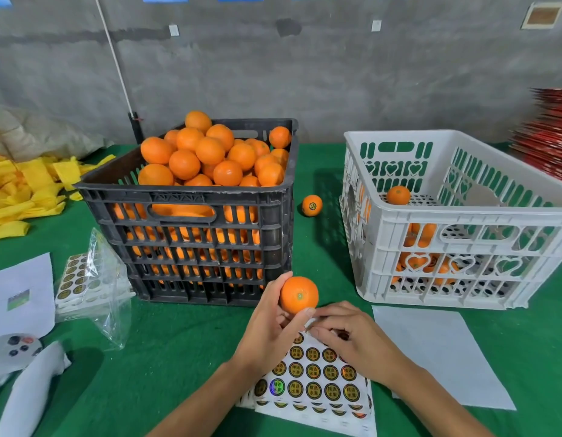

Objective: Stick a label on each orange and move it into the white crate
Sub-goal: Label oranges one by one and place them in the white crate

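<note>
My left hand (270, 329) grips an orange (299, 294) just in front of the black crate (191, 200), which is heaped with oranges. Below it lies a sheet of round black-and-gold labels (317, 380). My right hand (349, 339) rests on the sheet's top edge, its fingertips curled and pinching at a label there. The white crate (462, 216) stands to the right with several oranges in it. One labelled orange (312, 205) lies on the green table between the two crates.
A clear bag with more label sheets (84, 279) lies at the left beside white paper (18, 294). A blank white sheet (440, 351) sits in front of the white crate. Yellow foam nets (27, 187) are piled far left, red stacks (547, 137) far right.
</note>
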The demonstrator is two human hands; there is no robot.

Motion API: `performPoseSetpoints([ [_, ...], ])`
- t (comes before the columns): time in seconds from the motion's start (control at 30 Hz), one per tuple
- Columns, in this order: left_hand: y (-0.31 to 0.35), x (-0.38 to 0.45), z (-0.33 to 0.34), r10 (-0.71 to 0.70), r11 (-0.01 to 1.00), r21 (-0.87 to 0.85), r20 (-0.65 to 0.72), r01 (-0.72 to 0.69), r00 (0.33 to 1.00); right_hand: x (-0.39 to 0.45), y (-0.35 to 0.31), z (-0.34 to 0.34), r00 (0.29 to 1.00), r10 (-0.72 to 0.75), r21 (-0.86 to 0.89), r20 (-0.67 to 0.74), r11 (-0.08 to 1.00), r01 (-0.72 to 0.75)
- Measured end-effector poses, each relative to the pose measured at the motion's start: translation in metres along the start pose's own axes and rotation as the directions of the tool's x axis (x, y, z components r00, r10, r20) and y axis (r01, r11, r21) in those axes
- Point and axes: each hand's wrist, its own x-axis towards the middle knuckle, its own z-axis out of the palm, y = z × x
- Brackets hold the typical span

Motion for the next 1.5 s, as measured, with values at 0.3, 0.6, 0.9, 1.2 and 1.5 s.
performPoseSetpoints([
  [0.3, 0.021, 0.006, 0.008, 0.017, 0.987, 0.157, -0.019, -0.014, 1.0, 0.012, -0.017, -0.011, 0.817, 0.228, 0.192, -0.53, 0.97, -0.146],
  [0.6, 0.098, 0.039, 0.011, 0.209, 0.954, 0.24, -0.107, -0.178, 0.972, 0.021, -0.078, -0.044, 0.851, 0.184, 0.219, -0.492, 0.972, -0.083],
  [0.9, 0.222, 0.122, 0.01, 0.383, 0.856, 0.232, 0.317, -0.463, 0.868, 0.059, -0.109, -0.149, 0.576, -0.012, -0.214, -0.817, 0.934, -0.285],
  [1.2, 0.214, 0.195, -0.076, 0.211, 0.599, 0.777, 0.079, -0.193, 0.974, 0.073, -0.089, -0.153, 0.655, -0.097, -0.312, -0.75, 0.924, -0.22],
  [1.5, 0.175, 0.229, -0.165, -0.09, 0.172, 0.953, -0.237, 0.25, 0.967, 0.092, -0.092, -0.097, 0.715, -0.248, -0.396, -0.653, 0.917, -0.043],
])
